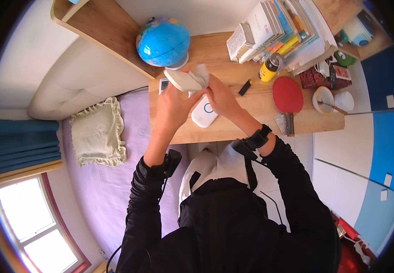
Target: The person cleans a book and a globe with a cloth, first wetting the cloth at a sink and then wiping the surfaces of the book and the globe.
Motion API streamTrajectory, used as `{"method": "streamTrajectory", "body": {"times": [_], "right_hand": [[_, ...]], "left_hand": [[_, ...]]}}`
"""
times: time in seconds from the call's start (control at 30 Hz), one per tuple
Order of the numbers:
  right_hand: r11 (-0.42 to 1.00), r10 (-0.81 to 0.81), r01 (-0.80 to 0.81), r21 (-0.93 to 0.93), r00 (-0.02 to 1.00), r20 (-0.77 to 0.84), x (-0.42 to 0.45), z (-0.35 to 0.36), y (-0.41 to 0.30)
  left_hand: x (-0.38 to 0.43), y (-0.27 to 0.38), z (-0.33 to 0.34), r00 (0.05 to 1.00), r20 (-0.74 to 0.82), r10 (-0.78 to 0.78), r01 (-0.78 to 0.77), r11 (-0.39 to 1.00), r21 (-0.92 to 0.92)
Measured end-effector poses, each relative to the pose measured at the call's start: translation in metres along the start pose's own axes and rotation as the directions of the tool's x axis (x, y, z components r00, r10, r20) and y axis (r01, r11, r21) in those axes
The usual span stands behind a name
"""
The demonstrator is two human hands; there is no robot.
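Above the wooden desk (176, 131), my left hand (173, 105) grips a flat, pale object with rounded corners (183, 81); its exact kind cannot be told. My right hand (220, 97) pinches a thin whitish tissue or wipe (202, 75) against that object's right end. Beneath both hands lies a white rounded device with a blue ring (204, 114), partly hidden by them. A small white-framed item with a dark screen (163, 85) shows behind my left hand. Right of my right hand lies a black and yellow lighter-like object (245, 87).
A blue globe (163, 42) stands at the back left, books (265, 27) at the back right. Further right are a yellow bottle (268, 70), a red table tennis paddle (287, 94), a blister pack (280, 122) and a bowl with a spoon (323, 99). A bed with a ruffled pillow (98, 133) adjoins the left.
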State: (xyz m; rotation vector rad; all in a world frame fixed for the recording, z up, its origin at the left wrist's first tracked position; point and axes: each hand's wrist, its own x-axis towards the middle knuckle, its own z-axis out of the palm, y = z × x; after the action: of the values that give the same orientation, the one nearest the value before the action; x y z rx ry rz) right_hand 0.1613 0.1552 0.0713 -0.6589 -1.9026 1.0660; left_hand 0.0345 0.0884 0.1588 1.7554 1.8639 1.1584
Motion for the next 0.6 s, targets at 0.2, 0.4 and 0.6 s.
{"method": "streamTrajectory", "body": {"times": [0.2, 0.4, 0.6], "right_hand": [[0.982, -0.081, 0.056, -0.180, 0.987, -0.137, -0.019, 0.022, 0.034], [0.967, 0.162, -0.186, -0.176, 0.976, -0.144, -0.065, 0.034, 0.110], [0.942, 0.301, -0.301, -0.150, 0.953, -0.024, -0.066, 0.021, 0.123]], "left_hand": [[-0.008, 0.001, 0.001, 1.000, -0.008, 0.004, -0.004, 1.000, 0.005], [-0.010, -0.001, 0.009, 0.999, -0.009, -0.040, 0.040, 0.999, -0.022], [-0.022, -0.064, 0.061, 0.965, 0.173, -0.198, 0.239, 0.933, -0.267]]}}
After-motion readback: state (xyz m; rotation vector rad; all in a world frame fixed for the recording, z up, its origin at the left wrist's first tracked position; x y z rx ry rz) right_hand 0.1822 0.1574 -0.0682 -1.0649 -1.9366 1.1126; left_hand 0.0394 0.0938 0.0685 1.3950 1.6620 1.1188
